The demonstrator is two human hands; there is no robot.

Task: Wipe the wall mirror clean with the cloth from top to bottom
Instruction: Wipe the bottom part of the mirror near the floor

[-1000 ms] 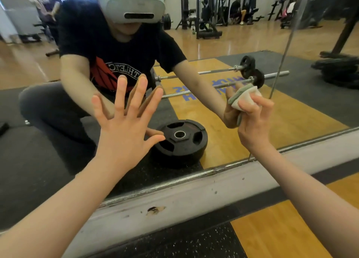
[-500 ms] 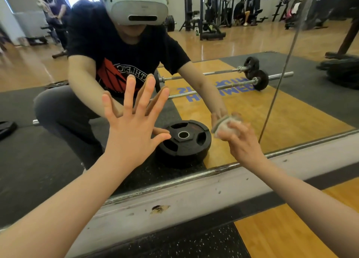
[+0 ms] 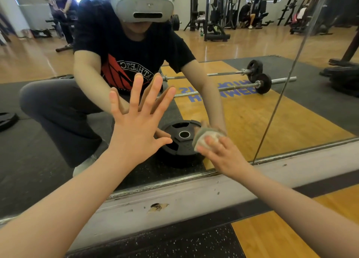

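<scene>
The bunched cloth, held in the grip of the right hand, has been drawn down the wall mirror almost to its bottom edge, so this stroke seems nearly done, while the left hand is kept spread flat on the glass.

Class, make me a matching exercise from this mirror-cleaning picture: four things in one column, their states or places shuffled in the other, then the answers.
1. left hand
2. right hand
3. cloth
4. mirror

A. bunched against the glass
B. fingers spread, flat on the glass
C. metal strip along its bottom edge
D. grips the cloth

Pairs: 1-B, 2-D, 3-A, 4-C
</scene>
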